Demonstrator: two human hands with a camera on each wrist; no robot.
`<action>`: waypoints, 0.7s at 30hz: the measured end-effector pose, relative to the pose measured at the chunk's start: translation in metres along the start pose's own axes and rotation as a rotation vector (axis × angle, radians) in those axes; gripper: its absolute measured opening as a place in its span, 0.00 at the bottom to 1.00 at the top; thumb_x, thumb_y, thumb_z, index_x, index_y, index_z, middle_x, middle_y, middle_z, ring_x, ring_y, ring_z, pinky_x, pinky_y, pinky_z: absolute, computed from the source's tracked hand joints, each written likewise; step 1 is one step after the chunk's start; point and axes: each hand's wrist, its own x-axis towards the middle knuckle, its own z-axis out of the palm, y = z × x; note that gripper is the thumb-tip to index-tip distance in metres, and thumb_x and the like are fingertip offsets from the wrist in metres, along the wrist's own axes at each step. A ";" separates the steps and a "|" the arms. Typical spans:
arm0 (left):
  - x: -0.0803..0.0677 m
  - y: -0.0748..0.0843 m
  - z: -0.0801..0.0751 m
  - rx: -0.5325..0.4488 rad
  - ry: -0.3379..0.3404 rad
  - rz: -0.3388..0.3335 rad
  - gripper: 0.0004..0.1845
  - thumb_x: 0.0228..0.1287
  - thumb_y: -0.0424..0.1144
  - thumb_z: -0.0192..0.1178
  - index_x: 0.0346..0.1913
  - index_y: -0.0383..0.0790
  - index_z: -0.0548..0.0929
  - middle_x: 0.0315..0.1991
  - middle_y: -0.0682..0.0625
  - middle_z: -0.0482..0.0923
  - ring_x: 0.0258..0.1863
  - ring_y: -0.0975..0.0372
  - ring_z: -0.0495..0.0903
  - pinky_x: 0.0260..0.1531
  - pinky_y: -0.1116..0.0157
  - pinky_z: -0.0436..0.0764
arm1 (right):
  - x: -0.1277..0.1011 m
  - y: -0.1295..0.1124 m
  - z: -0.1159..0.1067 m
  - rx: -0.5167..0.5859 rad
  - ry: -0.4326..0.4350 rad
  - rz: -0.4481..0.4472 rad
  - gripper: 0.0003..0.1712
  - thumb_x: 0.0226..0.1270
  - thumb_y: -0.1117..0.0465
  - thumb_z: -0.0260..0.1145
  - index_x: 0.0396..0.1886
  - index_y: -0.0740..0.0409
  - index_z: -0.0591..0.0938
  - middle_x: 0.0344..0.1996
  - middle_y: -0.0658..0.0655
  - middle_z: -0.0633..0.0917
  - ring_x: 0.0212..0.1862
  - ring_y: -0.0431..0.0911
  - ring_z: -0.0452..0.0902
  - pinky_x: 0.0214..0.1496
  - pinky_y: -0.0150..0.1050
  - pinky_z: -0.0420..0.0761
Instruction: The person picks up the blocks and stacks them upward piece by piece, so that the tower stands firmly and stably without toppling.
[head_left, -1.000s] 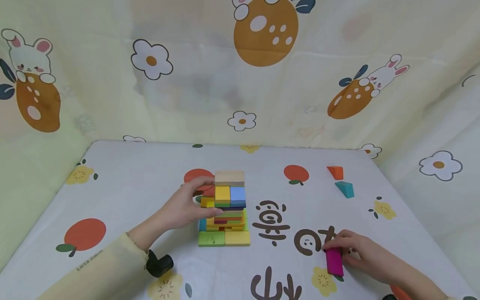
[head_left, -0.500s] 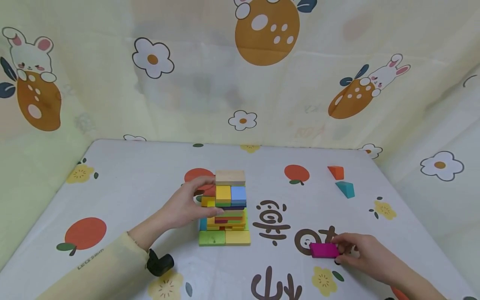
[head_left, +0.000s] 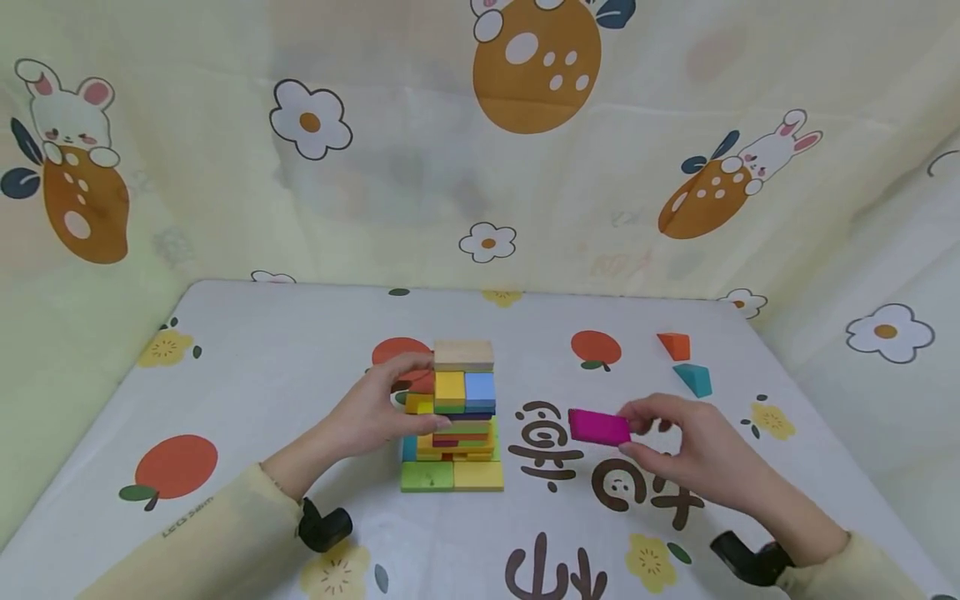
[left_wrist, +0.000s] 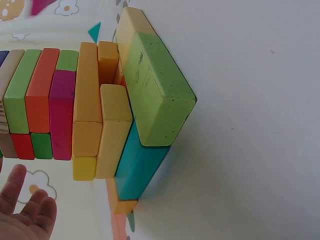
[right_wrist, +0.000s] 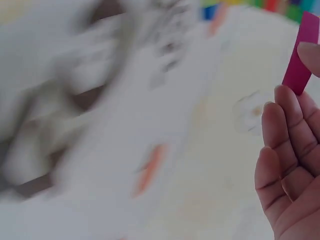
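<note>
A tower of colourful wooden blocks [head_left: 465,392] stands left of the table's middle, with a pale plain block [head_left: 463,356] on top. My left hand [head_left: 373,403] holds its left side, thumb at the front and index finger near the upper layers. In the left wrist view, the tower's layers [left_wrist: 62,110] show above the loose fingers [left_wrist: 14,187]. My right hand [head_left: 686,437] pinches a magenta block [head_left: 600,427] by its right end, raised over the table right of the tower. The right wrist view shows thumb and fingers on that block [right_wrist: 299,65]; the background there is blurred.
Near the back right of the table lie an orange triangular block [head_left: 674,346] and a teal triangular block [head_left: 694,380]. The table cover [head_left: 285,350] bears printed fruit, flowers and characters. A patterned curtain [head_left: 390,183] rises behind the table.
My right hand has turned the magenta block from upright to sideways, lifted it and brought it forward and left, closer to the tower. My left hand stays at the tower.
</note>
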 end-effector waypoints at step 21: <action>0.001 0.000 -0.003 -0.008 -0.009 0.009 0.38 0.57 0.41 0.76 0.71 0.44 0.73 0.67 0.45 0.74 0.71 0.42 0.69 0.62 0.42 0.80 | 0.101 -0.102 0.007 0.031 -0.154 -0.106 0.17 0.61 0.57 0.77 0.48 0.56 0.87 0.35 0.46 0.86 0.39 0.39 0.77 0.41 0.35 0.82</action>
